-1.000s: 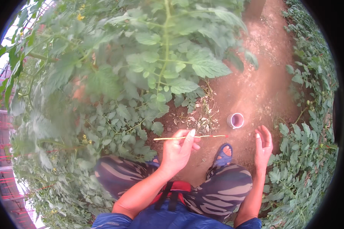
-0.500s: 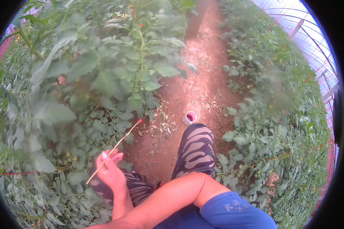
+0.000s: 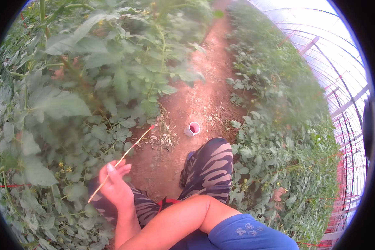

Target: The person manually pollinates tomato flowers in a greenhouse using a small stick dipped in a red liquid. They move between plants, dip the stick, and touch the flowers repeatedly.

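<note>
My left hand (image 3: 116, 183) is at the lower left, pinching a thin pale stick (image 3: 128, 151) between thumb and fingers. The stick slants up to the right and ends in a red tip (image 3: 152, 127), which is in front of soil and dry leaves beside the plants. My right forearm (image 3: 171, 223) crosses low in front of my left forearm; the right hand is out of view past the lower edge. On the dirt path ahead of my knee, a small white cup (image 3: 192, 129) with reddish-pink inside stands apart from both arms.
Leafy tomato-like plants (image 3: 71, 104) with yellow flowers crowd the left, some leaves close and blurred. Another plant row (image 3: 287, 137) lines the right. Between them runs a dirt path (image 3: 212, 62). My bent leg in patterned trousers (image 3: 212, 166) is near the cup. A hooped, film-covered wall (image 3: 321, 50) curves at right.
The view has shifted, so the cup and path appear farther left and more of the wall shows. My left hand keeps the same pinch on the stick.
</note>
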Available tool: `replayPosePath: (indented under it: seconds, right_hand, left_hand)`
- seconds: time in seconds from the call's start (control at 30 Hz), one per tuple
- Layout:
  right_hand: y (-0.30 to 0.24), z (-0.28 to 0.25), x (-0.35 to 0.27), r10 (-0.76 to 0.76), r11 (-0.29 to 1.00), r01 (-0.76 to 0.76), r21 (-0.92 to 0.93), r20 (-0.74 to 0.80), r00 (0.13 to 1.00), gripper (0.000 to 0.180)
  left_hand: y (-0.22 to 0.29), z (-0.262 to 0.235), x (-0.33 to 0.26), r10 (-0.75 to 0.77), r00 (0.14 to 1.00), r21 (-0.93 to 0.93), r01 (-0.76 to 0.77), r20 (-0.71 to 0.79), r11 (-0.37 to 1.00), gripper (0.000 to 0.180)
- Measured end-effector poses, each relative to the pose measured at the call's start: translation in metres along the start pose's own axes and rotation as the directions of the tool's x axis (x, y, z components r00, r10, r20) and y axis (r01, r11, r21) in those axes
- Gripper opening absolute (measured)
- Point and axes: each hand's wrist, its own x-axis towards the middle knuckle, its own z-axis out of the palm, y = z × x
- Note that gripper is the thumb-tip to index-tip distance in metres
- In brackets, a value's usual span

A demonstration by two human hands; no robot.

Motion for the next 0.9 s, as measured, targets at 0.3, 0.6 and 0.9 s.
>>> replayPosePath:
  seconds: [0.3,0.6,0.9]
  right_hand:
    - [-0.053,0.027,-0.046,0.043,0.920,-0.109,-0.375,-0.181,0.983,0.040]
    - [-0.211,0.194,-0.180,-0.425,0.056,-0.605,-0.794,-0.567,0.705,0.034]
    - [-0.301,0.127,-0.379,-0.929,0.221,-0.741,-0.634,-0.368,0.038,0.031]
  left_hand:
    - [0.006,0.003,-0.004,-0.081,0.993,0.081,0.074,0.088,0.994,0.015]
    - [-0.005,0.026,-0.019,0.029,0.930,0.296,-0.146,0.367,0.944,0.014]
    - [-0.050,0.115,-0.011,0.126,0.773,0.521,-0.528,0.621,0.670,0.023]
